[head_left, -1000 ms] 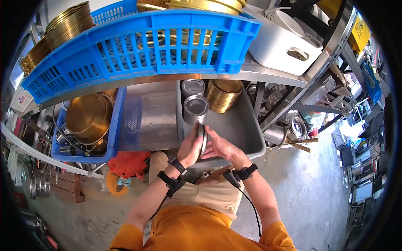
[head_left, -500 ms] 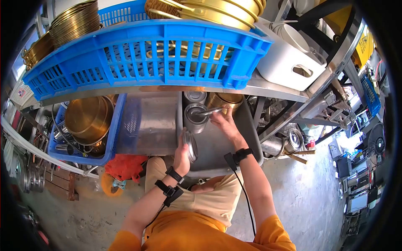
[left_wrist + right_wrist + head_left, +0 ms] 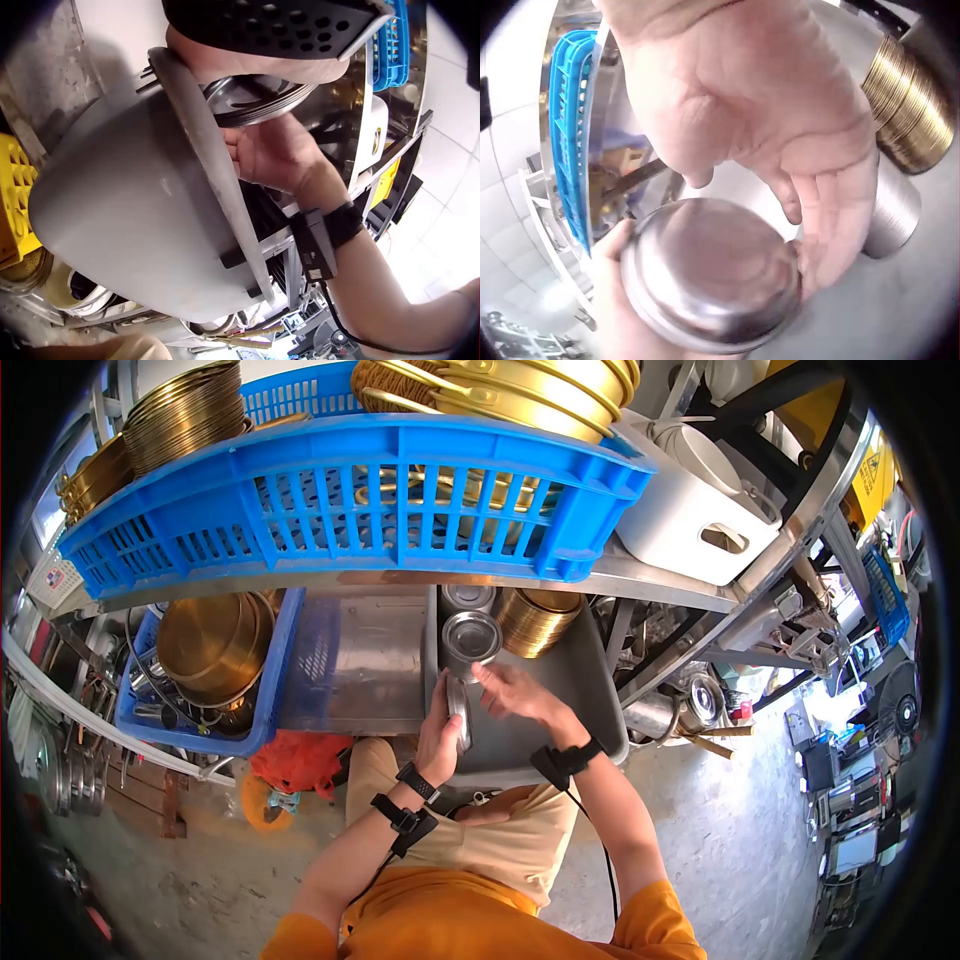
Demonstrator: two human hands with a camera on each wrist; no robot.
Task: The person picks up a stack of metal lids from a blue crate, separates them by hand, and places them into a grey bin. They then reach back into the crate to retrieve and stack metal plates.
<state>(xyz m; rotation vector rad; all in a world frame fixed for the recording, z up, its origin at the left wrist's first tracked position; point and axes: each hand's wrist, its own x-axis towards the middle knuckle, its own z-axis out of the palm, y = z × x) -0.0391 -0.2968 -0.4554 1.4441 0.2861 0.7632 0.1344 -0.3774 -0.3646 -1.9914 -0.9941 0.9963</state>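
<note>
Holding a stack of shallow steel dishes (image 3: 459,712) on edge in my left hand (image 3: 440,728), fingers curled round the rim, just above the near wall of the grey tub (image 3: 590,680). Half a second ago my right hand was stretched forward, laying one dish on the taller steel stack (image 3: 470,643) in the tub; now my right hand (image 3: 512,693) is drawn back beside the left, palm open, fingers loosely bent, fingertips touching the rim of the held dishes without closing on them. The right-wrist view shows that touch plainly: the dish bottom (image 3: 709,274) faces the camera, my fingers (image 3: 832,225) against its edge.

Also in the tub: a second steel stack (image 3: 467,596) behind the first, and a stack of brass-coloured plates (image 3: 535,622) to its right. Blue crate (image 3: 350,500) on the shelf above, with gold pans.

Writing: a yellow sign (image 3: 868,470) at upper right carries print too small to read; no brand legible anywhere.
</note>
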